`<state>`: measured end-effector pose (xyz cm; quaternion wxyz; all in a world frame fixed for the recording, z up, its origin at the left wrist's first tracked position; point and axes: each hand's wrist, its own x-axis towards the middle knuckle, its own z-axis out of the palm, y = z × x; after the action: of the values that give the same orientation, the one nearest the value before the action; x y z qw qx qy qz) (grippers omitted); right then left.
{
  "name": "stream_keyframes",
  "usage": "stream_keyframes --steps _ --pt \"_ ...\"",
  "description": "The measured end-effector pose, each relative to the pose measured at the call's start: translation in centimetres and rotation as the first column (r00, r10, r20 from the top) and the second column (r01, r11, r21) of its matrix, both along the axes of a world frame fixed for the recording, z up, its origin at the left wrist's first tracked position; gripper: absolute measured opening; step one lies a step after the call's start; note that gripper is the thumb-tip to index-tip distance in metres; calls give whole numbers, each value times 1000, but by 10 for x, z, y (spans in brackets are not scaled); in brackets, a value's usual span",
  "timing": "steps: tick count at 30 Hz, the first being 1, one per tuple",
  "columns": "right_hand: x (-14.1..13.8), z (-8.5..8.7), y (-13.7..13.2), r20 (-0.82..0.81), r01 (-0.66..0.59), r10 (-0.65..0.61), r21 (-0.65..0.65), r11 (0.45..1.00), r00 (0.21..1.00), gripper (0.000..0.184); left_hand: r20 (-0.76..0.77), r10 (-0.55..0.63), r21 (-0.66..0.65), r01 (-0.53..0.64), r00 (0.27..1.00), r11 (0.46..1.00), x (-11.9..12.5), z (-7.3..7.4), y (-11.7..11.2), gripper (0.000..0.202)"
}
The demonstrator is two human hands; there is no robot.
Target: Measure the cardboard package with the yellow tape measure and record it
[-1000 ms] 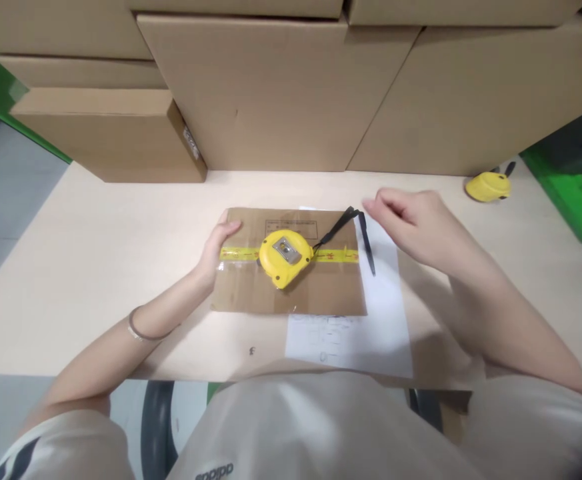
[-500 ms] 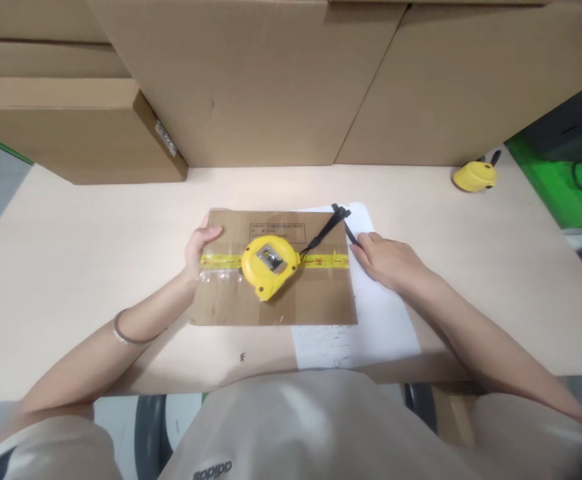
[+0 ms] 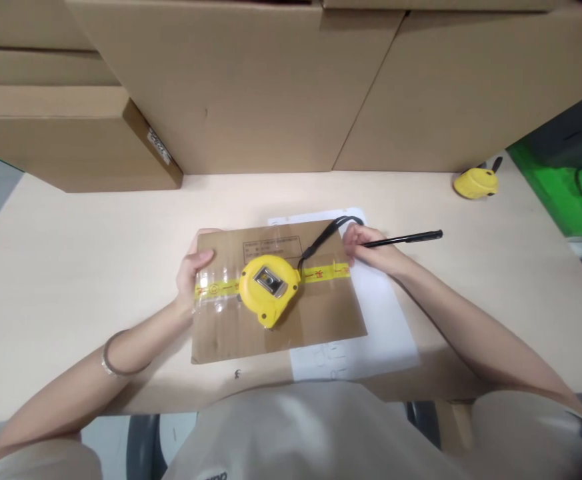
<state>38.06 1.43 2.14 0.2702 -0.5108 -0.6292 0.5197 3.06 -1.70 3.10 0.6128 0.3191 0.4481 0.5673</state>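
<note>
A flat brown cardboard piece (image 3: 321,313) with a yellow tape strip across it lies on the table. A yellow tape measure (image 3: 267,285) rests on its middle, its black strap looping toward the upper right. My left hand (image 3: 193,270) grips the cardboard's left edge, fingers curled over it. My right hand (image 3: 368,245) is at the cardboard's right edge, pinching a black pen (image 3: 405,238) that points out to the right.
A white paper sheet (image 3: 385,320) lies under the cardboard's right side. A second yellow tape measure (image 3: 475,183) sits at the far right. Large cardboard boxes (image 3: 251,87) wall off the back of the table (image 3: 71,267). A green surface (image 3: 565,193) lies at the right.
My right hand came down onto the black pen beside the cardboard and lifted it, so it now points right. The cardboard has turned slightly. My left hand stays on its left edge.
</note>
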Motion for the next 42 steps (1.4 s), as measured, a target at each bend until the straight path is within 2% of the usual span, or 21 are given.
stream_keyframes --steps 5,11,15,21,26,37,42 --pt "-4 -4 -15 -69 58 -59 -29 998 996 29 -14 -29 0 29 999 1000 -3 -3 1 35" --pt "1 -1 -2 -63 77 -81 -63 995 995 38 -5 -67 -14 67 998 998 -4 -1 4 38" --pt "3 -2 6 -60 40 -46 -84 996 997 36 -8 -84 -7 84 996 996 -7 -3 6 38" --pt "0 -7 4 -75 23 -31 -112 993 997 43 -26 -111 3 111 993 994 -11 -7 8 39" --pt "2 -12 5 -87 25 -37 -135 991 996 44 -41 -151 63 154 988 986 -13 -10 9 37" --pt "4 -17 5 -79 32 -42 -128 991 996 38 -43 -159 43 161 986 986 -14 -9 12 33" --pt "4 -16 5 -80 13 -23 -126 992 997 39 -27 -184 80 186 983 979 -17 -13 13 33"
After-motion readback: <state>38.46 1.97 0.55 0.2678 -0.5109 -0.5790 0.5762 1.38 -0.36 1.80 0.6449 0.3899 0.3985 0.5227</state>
